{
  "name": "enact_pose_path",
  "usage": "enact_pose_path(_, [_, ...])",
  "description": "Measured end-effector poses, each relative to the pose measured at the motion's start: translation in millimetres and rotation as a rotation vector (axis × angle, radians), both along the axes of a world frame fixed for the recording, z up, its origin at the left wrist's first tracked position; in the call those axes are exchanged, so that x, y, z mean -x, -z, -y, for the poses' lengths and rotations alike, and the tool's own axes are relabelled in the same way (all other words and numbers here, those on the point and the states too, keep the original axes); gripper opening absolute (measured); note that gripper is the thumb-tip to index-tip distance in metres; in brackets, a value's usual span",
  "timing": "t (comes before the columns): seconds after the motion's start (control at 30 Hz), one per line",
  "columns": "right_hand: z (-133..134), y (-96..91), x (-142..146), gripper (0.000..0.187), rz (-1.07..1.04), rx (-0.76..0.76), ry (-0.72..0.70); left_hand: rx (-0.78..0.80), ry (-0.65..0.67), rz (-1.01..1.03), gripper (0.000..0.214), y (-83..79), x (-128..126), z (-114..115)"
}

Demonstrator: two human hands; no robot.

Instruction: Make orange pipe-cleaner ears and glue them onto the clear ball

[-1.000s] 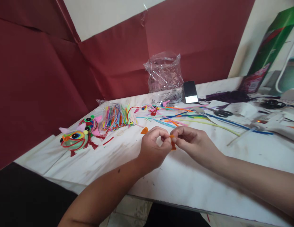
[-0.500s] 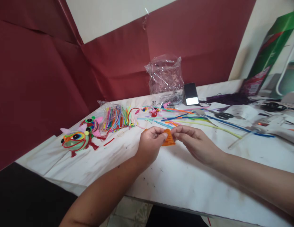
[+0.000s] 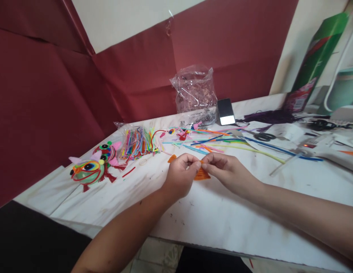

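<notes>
An orange piece of side-by-side pipe cleaner rows (image 3: 202,175) hangs between my two hands, above the white marbled table (image 3: 239,223). My left hand (image 3: 182,170) is closed on it in a pinch, and an orange end pokes out behind that hand's knuckles. Right beside it, my right hand (image 3: 226,167) pinches the top edge of the same piece, fingertips almost touching the left thumb. The fingers cover the piece's upper part.
Two colourful animal-head figures with tassels (image 3: 89,172) stand at the left. Behind my hands lie a bundle of pipe cleaners (image 3: 139,142), loose strands, and black scissors (image 3: 264,136). A phone (image 3: 226,112) leans by a plastic bag (image 3: 195,93). A glue gun (image 3: 324,151) lies right.
My fingertips have come closer together over the top of the orange piece, covering more of it. An orange end now shows behind my left hand. The whole view has shifted slightly.
</notes>
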State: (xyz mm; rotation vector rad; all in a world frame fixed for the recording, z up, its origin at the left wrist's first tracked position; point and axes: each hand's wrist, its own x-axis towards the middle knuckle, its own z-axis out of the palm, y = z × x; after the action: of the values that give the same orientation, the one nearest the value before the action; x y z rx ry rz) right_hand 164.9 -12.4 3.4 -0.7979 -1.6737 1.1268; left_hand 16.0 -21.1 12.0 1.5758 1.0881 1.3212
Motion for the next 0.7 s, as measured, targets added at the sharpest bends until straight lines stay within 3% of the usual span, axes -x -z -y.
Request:
enact_pose_path(0.2, [0.1, 0.2, -1.0, 0.018, -0.050, 0.058, -0.070, -0.079, 0.146, 0.020, 0.010, 0.4, 4.3, -0.7])
enact_pose_path(0.43, [-7.4, 2.7, -3.1, 0.022, -0.058, 0.064, -0.066, 0.022, 0.156, 0.030, 0.016, -0.9, 4.9, -4.0])
enact_pose_path(0.53, [-11.1, 3.7, -3.9, 0.026, -0.089, 0.062, -0.106, 0.078, 0.200, 0.152, 0.017, 3.1, 4.2, -8.1])
enact_pose_path(0.7, [-16.8, 3.5, -3.0, 0.033, -0.122, 0.122, -0.128, 0.146, 0.069, 0.461, 0.021, 5.3, 5.8, -19.4])
